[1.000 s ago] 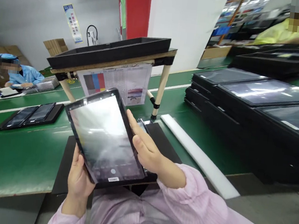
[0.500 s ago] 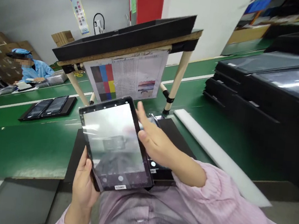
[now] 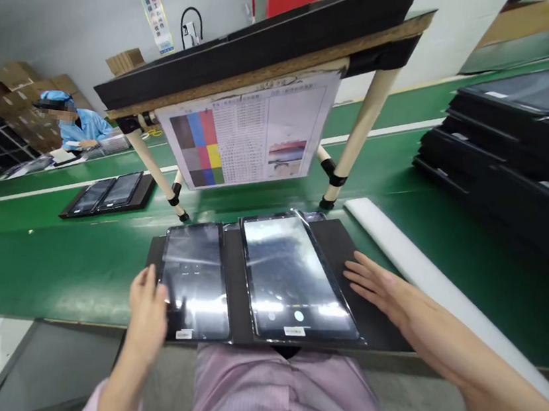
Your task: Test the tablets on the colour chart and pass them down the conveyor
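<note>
Two tablets lie side by side on a black foam tray (image 3: 340, 240) on the green bench. A dark display shows on the left tablet (image 3: 196, 269); the right tablet (image 3: 291, 267) has a lit screen with a white round button low down. Both carry a small white label at the lower edge. Beside the left tablet's left edge is my left hand (image 3: 147, 316), fingers loosely extended, holding nothing; whether it touches the edge I cannot tell. My right hand (image 3: 393, 297) hovers right of the right tablet, fingers stretched out and nothing in it.
A raised stand (image 3: 373, 111) with a printed colour chart (image 3: 242, 141) stands behind the tray. Stacks of black trays (image 3: 492, 145) rise at the right, near a white foam strip (image 3: 417, 263). Another tray with tablets (image 3: 108, 195) lies left. A co-worker (image 3: 72, 121) sits farther off.
The tablet I held tilted up now lies flat on the tray, and my left hand has let go. My right hand has moved right, away from the tablets.
</note>
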Tool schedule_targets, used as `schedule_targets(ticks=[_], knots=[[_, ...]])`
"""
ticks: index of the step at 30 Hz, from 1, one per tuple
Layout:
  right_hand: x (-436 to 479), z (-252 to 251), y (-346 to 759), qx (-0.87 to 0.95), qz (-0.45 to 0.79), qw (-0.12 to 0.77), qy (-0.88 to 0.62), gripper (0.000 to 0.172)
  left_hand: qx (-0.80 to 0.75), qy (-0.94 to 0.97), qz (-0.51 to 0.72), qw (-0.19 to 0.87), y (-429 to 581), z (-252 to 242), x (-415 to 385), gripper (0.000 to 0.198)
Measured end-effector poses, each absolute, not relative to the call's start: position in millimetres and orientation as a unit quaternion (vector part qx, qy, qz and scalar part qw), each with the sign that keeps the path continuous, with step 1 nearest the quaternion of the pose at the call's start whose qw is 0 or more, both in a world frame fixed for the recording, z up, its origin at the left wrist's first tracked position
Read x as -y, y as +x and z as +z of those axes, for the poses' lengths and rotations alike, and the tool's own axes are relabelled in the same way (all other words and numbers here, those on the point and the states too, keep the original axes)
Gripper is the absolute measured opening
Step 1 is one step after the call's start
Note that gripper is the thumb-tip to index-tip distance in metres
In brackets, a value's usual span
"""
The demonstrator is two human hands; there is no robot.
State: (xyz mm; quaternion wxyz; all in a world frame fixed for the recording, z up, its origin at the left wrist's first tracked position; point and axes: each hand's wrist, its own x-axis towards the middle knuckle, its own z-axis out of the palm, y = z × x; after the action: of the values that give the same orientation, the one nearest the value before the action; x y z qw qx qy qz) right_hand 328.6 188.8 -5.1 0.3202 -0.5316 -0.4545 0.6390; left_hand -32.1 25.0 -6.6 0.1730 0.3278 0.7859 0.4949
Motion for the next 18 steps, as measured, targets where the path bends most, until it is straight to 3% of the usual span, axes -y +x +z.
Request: schedule_targets(ticks=[3,6,8,14,18], knots=[[-187,2,316,0.397,0.673,0.344,-0.521,0.061,-0.761,0.552,0.315,0.132,34,-4,-33,0.056],[-193,7,307,0.378,0.69,0.348,-0.511,0.055,-0.717,0.64,0.202,0.185,88,0,-49,0.06],[-200,9,306,0.376,0.69,0.345,-0.513,0.053,-0.719,0.602,0.241,0.25,104,1,-59,0.066],[-215,11,296,0.377,0.701,0.321,-0.513,0.063,-0.611,0.245,0.583,0.476,104,14,-72,0.075],[-208,8,276,0.45,0.661,0.328,-0.503,0.076,-0.596,0.189,0.599,0.5,102,25,-75,0.085]])
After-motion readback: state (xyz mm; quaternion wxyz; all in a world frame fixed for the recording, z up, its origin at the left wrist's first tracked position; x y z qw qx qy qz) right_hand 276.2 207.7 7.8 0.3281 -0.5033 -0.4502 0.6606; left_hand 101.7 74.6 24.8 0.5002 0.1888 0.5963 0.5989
